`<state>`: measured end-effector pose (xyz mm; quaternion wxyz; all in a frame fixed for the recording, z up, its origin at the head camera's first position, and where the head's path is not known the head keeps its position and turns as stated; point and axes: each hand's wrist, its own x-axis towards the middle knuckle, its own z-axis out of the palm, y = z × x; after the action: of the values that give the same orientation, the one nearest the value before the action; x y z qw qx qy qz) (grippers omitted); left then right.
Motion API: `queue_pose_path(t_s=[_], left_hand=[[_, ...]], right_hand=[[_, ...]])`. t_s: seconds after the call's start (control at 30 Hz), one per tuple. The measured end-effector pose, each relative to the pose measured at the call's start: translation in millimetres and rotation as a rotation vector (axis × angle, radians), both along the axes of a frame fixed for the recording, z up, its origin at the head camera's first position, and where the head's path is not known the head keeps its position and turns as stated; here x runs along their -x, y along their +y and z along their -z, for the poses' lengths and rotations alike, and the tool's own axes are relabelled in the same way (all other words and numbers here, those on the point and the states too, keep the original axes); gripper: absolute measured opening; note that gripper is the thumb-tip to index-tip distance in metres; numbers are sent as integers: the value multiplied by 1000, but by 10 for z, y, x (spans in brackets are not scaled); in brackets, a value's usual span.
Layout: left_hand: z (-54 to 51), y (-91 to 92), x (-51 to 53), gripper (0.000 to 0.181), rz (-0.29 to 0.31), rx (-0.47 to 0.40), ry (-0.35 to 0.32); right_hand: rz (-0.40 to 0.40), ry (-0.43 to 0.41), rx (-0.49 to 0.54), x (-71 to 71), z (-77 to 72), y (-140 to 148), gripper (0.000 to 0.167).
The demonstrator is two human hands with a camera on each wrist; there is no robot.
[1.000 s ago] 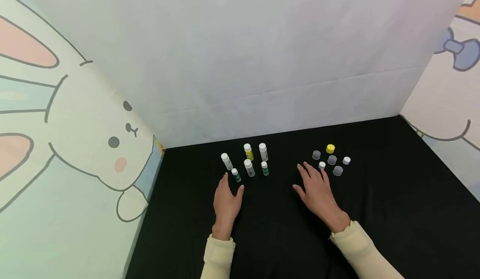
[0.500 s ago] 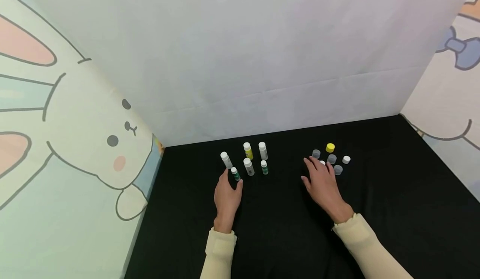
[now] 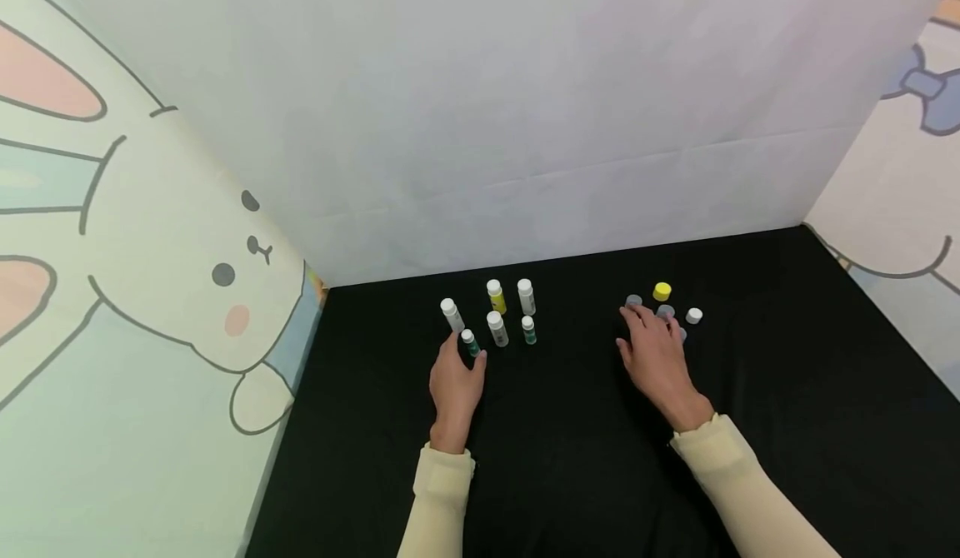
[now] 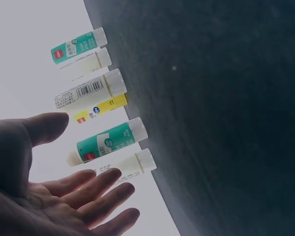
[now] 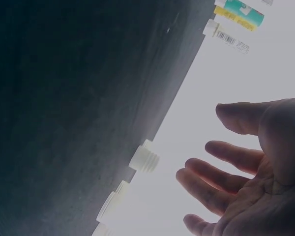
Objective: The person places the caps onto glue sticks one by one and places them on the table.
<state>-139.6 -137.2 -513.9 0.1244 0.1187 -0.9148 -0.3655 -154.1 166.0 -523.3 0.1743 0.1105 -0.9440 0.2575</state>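
Currently, the left hand [image 3: 456,387] is positioned at the near left side of the tube group, with its thumb and index finger spread to either side of the left green tube [image 3: 470,342]. The fingers are extended, the gap to the thumb is wide, and the hand grips nothing. Whether a fingertip touches a tube cannot be told. Just beyond the index fingertip stands the left white tube [image 3: 452,315]. To the right stand the middle white tube [image 3: 497,329] and the right green tube [image 3: 528,330]; behind these, the yellow tube [image 3: 497,296] and the rear white tube [image 3: 527,297]. All six have white tops and stand on the black tabletop [image 3: 570,458].

The right hand [image 3: 662,362] is positioned at the cap group, well apart from the tubes. Its fingers are spread and slightly bent, the thumb stands clear, and it grips nothing. Beyond the fingers lie the left clear cap [image 3: 633,301] and the middle clear cap [image 3: 666,312]. The right clear cap [image 3: 682,334] is partly hidden beside the hand. The yellow cap [image 3: 662,291] lies farther back, and the white cap [image 3: 694,316] lies to the right.
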Motion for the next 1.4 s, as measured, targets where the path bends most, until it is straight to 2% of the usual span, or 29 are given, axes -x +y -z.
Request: queue_pose_path(t_s=[0.53, 1.0, 1.4], left_hand=[[3, 24, 61, 54, -8, 2, -26], [-5, 35, 78, 48, -22, 15, -9], [-23, 26, 110, 41, -30, 39, -19]], right_hand=[[19, -39, 3, 89, -7, 160, 45], [16, -46, -17, 147, -1, 243, 38], [11, -136, -49, 228, -41, 283, 29]])
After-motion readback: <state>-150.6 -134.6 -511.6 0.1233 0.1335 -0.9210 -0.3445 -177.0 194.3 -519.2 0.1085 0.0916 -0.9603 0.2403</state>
